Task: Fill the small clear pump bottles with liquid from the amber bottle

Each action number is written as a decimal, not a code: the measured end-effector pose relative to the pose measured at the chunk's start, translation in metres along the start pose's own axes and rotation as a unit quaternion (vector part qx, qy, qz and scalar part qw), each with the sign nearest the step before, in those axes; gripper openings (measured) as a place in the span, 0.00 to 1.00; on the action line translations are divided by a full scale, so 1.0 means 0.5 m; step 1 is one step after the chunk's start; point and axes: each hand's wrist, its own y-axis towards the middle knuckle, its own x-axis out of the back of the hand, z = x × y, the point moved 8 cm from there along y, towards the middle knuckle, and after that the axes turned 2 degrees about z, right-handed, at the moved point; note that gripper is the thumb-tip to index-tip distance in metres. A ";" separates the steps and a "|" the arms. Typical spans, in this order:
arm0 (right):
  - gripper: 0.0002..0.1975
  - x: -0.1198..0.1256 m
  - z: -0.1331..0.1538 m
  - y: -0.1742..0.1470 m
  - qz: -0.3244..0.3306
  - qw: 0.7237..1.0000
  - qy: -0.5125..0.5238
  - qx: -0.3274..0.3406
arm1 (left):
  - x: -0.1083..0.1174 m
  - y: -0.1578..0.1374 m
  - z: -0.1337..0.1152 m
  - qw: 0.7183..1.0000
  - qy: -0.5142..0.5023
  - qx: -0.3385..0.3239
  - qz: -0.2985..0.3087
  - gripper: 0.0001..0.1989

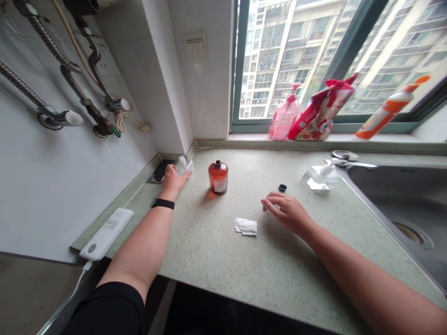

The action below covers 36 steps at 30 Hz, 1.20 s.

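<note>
At the back left of the counter, my left hand (176, 179), with a dark band on its wrist, is closed round a small clear bottle (186, 166) with a whitish top. Fingers hide part of that bottle. An amber bottle (218, 178) with a pale label stands upright and uncapped between my hands. My right hand (288, 209) hovers low over or rests on the counter, fingers loosely curled with nothing visible in them. Just behind it lies a black cap (282, 188). A folded white tissue (246, 226) lies flat to the left of my right hand.
A clear dispenser (321, 177) with a whitish pump stands beside the steel sink (377, 186). On the sill are a pink pump bottle (284, 118), a red bag (323, 114) and an orange-white bottle (386, 111). A dark phone-like slab (158, 172) and white power strip (106, 233) are left.
</note>
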 end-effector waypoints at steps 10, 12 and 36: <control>0.23 0.031 0.006 -0.001 -0.064 0.998 -0.015 0.016 | 0.044 -0.008 -0.026 0.989 -0.057 -0.086 -0.105 0.36; 0.17 0.068 0.008 -0.005 -0.142 0.989 -0.022 0.022 | 0.086 -0.031 -0.059 0.957 -0.115 -0.185 -0.190 0.29; 0.37 0.223 -0.373 -0.061 -0.360 0.843 -0.084 -0.390 | 0.056 -0.355 -0.325 0.780 -0.207 -0.579 0.117 0.10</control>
